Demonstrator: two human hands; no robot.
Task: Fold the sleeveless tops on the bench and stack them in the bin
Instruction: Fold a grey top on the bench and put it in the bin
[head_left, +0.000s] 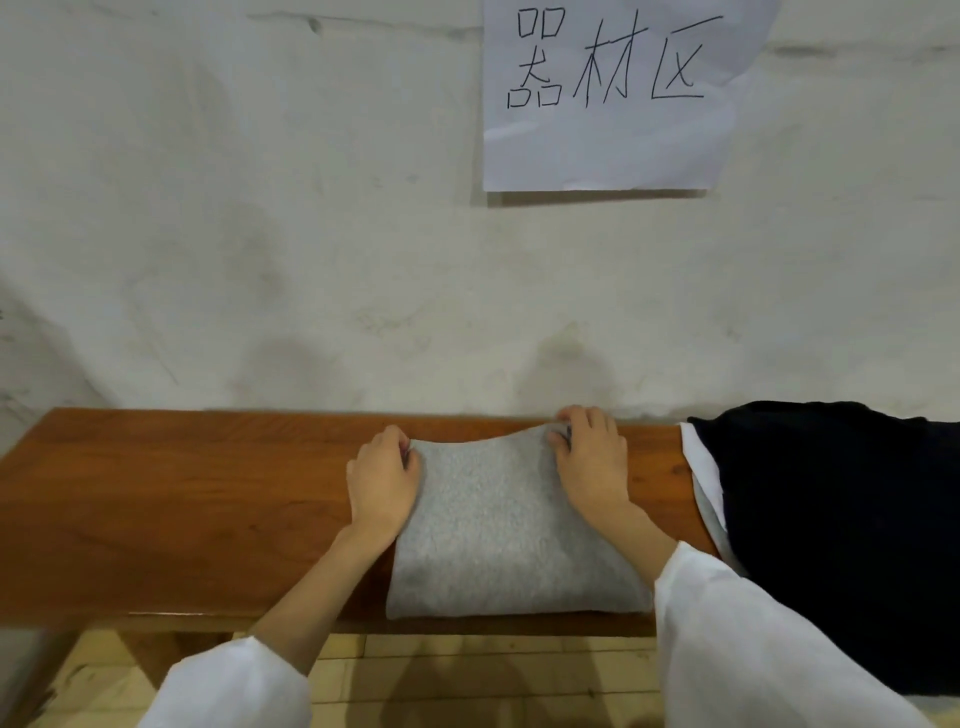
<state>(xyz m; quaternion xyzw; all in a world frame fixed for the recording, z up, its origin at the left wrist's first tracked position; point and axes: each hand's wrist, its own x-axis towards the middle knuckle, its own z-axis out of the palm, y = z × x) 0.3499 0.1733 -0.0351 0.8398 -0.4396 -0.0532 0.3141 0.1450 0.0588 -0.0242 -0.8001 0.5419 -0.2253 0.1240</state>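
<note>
Sleeves (753, 649) — left hand (382, 475), right hand (592, 457) on grey top (509, 535)

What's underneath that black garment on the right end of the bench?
A white layer and a grey layer peek out at the left edge of the black garment. Everything else beneath it is covered, so I can't count the pieces.

The grey folded top (514, 530) is matt, fuzzy knit cloth; the reddish-brown wooden surface (182, 493) is smooth and semi-gloss; the white wall sheet (613, 140) is creased paper.
</note>
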